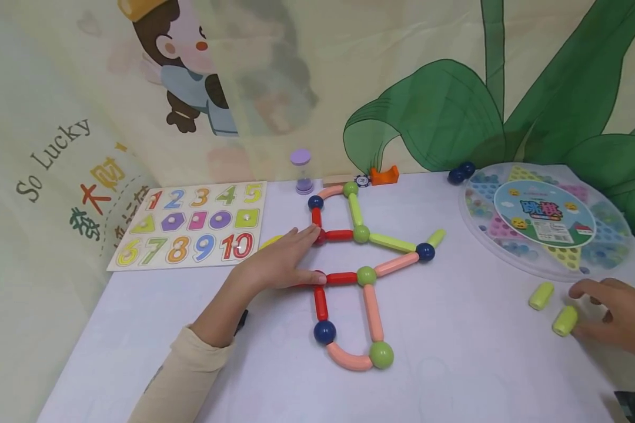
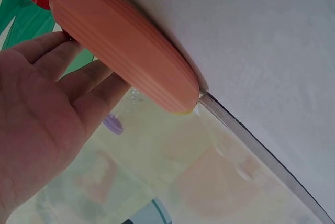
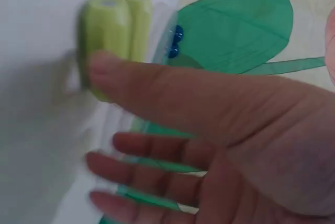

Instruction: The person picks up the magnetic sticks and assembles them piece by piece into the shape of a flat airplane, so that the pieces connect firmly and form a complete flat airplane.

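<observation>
Now, rod figure: a flat shape of red, pink and green rods (image 1: pixel 341 278) joined by blue and green balls lies on the white table (image 1: pixel 455 352), just past the left fingertips.
Left hand: left hand (image 1: pixel 280 261) rests flat on the table, fingers straight and close together, holding nothing; its tips touch the red rods at the figure's left edge, one tip by the upper red rod (image 1: pixel 339 235), another by the lower one.
Wrist view, left: a pink rod (image 2: pixel 125 46) lies against the straight fingers (image 2: pixel 78 85), a red piece beyond it.
Right hand: right hand (image 1: pixel 614 314) hovers low with fingers loosely spread; the thumb (image 3: pixel 157 85) touches the nearer green rod (image 1: pixel 564 321); no closed grasp shows.
Second green rod: another short one (image 1: pixel 541 295) lies just beside the first, past the fingertips.
Beyond the right fingers: round clear checkers box (image 1: pixel 547 218) with two blue balls (image 1: pixel 460 171) near its far rim.
Beyond the left fingers: number puzzle board (image 1: pixel 193 226), a purple sand timer (image 1: pixel 301 170) and an orange block (image 1: pixel 384 174) at the table's far edge.
</observation>
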`<control>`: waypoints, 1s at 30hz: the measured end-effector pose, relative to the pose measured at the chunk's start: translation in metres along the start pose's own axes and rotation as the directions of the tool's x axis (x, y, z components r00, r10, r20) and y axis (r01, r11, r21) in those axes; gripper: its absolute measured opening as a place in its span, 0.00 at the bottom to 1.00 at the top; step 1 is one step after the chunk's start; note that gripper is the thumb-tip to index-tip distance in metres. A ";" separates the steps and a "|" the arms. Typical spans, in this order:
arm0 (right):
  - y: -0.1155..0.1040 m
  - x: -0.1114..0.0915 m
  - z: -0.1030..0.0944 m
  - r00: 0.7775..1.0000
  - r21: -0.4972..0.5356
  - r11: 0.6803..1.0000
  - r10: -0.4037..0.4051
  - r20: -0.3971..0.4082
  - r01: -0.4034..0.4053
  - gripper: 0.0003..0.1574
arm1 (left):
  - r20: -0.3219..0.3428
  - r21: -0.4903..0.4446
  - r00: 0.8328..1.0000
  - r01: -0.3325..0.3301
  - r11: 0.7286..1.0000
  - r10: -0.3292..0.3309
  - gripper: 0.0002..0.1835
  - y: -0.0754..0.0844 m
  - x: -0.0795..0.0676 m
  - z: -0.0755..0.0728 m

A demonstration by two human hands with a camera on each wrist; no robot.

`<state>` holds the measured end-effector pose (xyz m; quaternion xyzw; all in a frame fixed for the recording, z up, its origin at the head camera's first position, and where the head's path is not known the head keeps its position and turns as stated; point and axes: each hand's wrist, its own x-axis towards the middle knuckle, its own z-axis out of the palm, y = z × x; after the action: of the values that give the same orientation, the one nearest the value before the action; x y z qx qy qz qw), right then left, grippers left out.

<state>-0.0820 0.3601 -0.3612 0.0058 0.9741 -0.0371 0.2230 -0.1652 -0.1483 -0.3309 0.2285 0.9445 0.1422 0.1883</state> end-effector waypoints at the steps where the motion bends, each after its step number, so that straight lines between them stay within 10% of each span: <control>1: -0.004 0.000 0.002 0.999 -0.008 0.999 -0.041 -0.025 0.041 0.36 | -0.002 -0.005 1.000 0.001 1.000 -0.001 0.51 0.000 0.000 0.000; 5: -0.031 0.001 0.005 0.985 -0.070 0.984 -0.166 -0.051 0.163 0.19 | -0.009 -0.016 1.000 0.001 1.000 -0.001 0.52 0.000 -0.001 0.001; 20: -0.148 0.052 -0.040 0.845 -0.185 0.881 -0.471 -0.253 0.436 0.13 | -0.004 -0.013 1.000 -0.005 1.000 0.005 0.51 -0.002 -0.001 0.003; 24: -0.162 0.058 -0.046 0.815 -0.145 0.862 -0.507 -0.279 0.486 0.11 | -0.003 -0.015 1.000 -0.008 1.000 0.008 0.51 -0.002 -0.001 0.003; 30: -0.145 0.090 -0.091 0.831 -0.095 0.893 -0.444 -0.336 0.439 0.10 | -0.013 -0.004 1.000 -0.006 1.000 0.006 0.52 -0.004 -0.001 0.003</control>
<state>-0.2061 0.2217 -0.3087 -0.2143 0.9730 -0.0790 0.0323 -0.1644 -0.1516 -0.3348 0.2300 0.9448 0.1462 0.1820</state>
